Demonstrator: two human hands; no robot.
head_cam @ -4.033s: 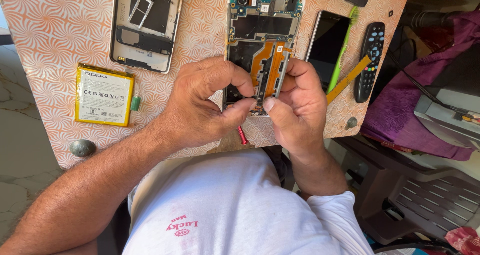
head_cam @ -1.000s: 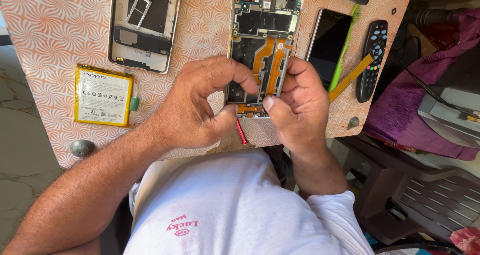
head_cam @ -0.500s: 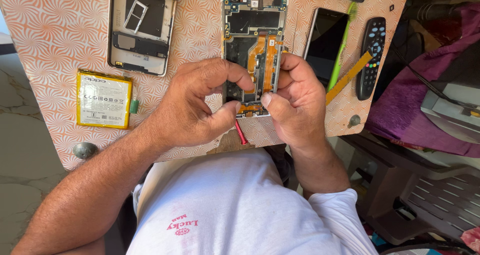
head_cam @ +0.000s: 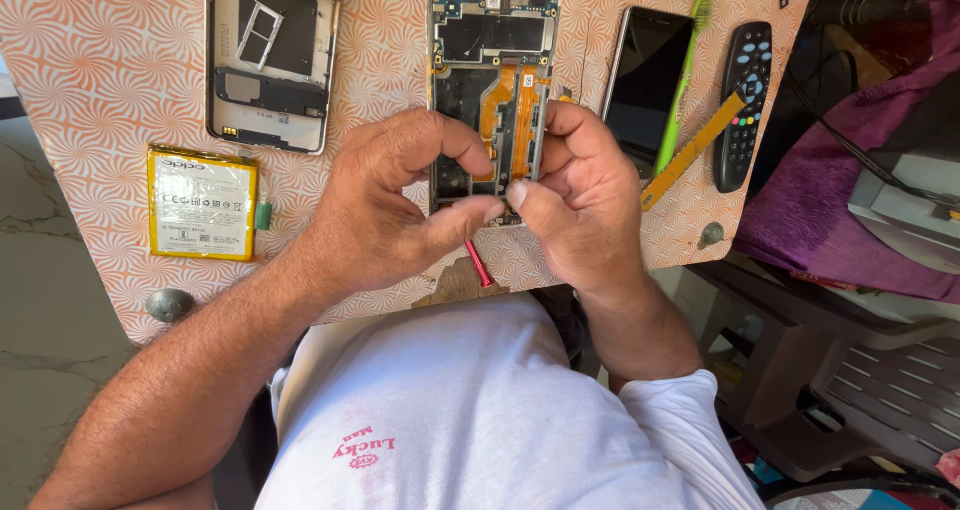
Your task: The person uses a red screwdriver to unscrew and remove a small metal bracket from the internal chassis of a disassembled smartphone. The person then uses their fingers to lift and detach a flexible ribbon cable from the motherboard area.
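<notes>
An opened phone body point(head_cam: 490, 50) with its circuit board and orange flex cables exposed lies on the patterned table point(head_cam: 110, 60). My left hand point(head_cam: 390, 205) curls over its lower left part, thumb and forefinger pinched at its bottom edge. My right hand point(head_cam: 575, 200) grips the lower right edge, thumb pressed next to the left thumb. A thin red tool point(head_cam: 478, 265) sticks out below the thumbs; which hand holds it is hidden.
A phone back frame point(head_cam: 275, 55) lies at upper left, a yellow battery point(head_cam: 203, 202) below it. To the right lie a dark phone screen point(head_cam: 645, 75), a green brush point(head_cam: 682, 80), a yellow ruler point(head_cam: 693, 150) and a black remote point(head_cam: 742, 100). Plastic chair point(head_cam: 870, 400) at right.
Both hands stay on the lower end of the opened phone; the thumbs have closed together at its bottom edge. The view has shifted slightly.
</notes>
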